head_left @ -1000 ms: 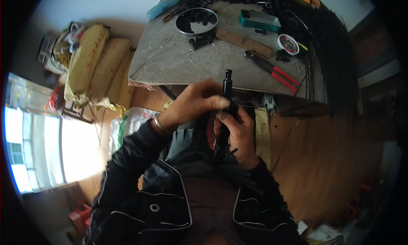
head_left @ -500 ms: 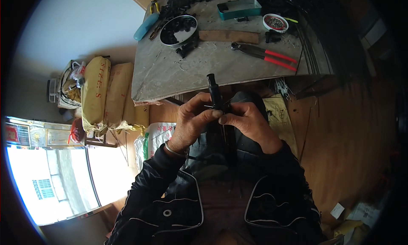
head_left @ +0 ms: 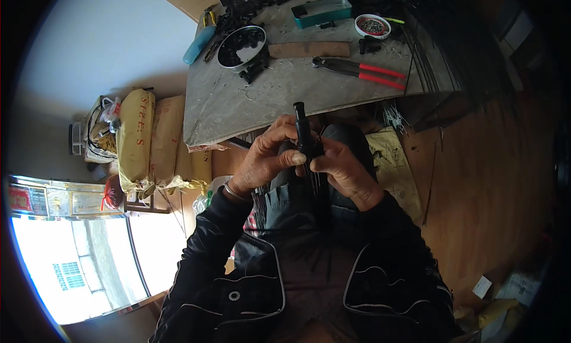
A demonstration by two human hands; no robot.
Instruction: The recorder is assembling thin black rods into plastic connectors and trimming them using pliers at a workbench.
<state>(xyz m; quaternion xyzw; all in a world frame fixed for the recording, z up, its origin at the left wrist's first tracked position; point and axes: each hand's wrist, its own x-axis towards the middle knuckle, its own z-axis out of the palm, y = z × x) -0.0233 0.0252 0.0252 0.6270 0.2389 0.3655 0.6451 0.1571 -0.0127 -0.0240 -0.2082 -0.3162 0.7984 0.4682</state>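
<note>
Upright between my hands, above my lap, is a black tubular piece with thin rods (head_left: 301, 126), somewhat like an umbrella frame. It has a knobbed upper end, and the thin dark rods run down toward my lap. My left hand (head_left: 267, 152) is closed around its left side, thumb pressed to the front. From the right, my right hand (head_left: 348, 170) pinches it just below, thumb near the other thumb. The fingers behind the piece are mostly hidden. Its lower part blends into the dark clothing.
On the grey table (head_left: 220, 108) ahead lie red-handled pliers (head_left: 363, 73), a round tin (head_left: 221, 52) of black parts, a wooden strip (head_left: 309, 49), a green box (head_left: 324, 20) and a white dish (head_left: 358, 26) of small pieces. Long dark rods (head_left: 431, 63) lie right; yellow sacks (head_left: 135, 141) stand left.
The view has shifted slightly, so the table items sit further left and higher. My left thumb has drawn back a little from the right thumb. A thin wire between the fingers no longer shows.
</note>
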